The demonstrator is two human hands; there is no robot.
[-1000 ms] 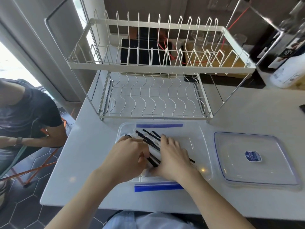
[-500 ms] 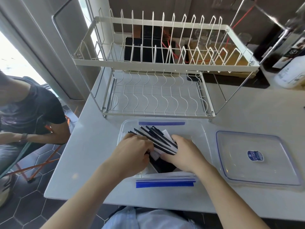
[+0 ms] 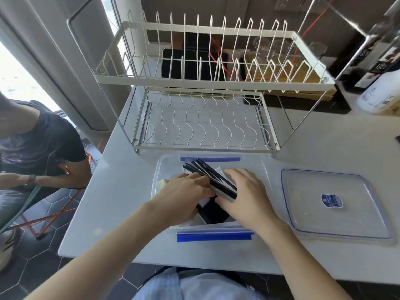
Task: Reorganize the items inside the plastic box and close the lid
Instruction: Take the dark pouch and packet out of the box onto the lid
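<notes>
A white countertop (image 3: pixel 324 152) fills the view, seen from above by the person working at it. At twelve o'clock stands a two-tier cream wire dish rack (image 3: pixel 207 87). Just in front of it, at the centre, sits the clear rectangular plastic box with blue clip flaps (image 3: pixel 263 169), open. At three o'clock of the box, just beside it and not on it, the clear flat plastic lid with a blue label (image 3: pixel 329 204) lies on the counter.

Judged from this, the task is in its first half: items are being sorted, and the lid has yet to go on or be clipped.

Both hands are inside the box. The left hand (image 3: pixel 184 193) has its fingers curled against a fanned bundle of thin black sticks in white paper sleeves (image 3: pixel 213 177), which points toward eleven o'clock. The right hand (image 3: pixel 244 191) lies over the bundle's near end, fingers fairly straight and close together; whether the thumb pinches it cannot be told.

Hidden: the box floor under the hands, where something dark and some pale packets show only in part. The label's print is too small to read. A seated person at nine o'clock is cut off by the edge.
</notes>
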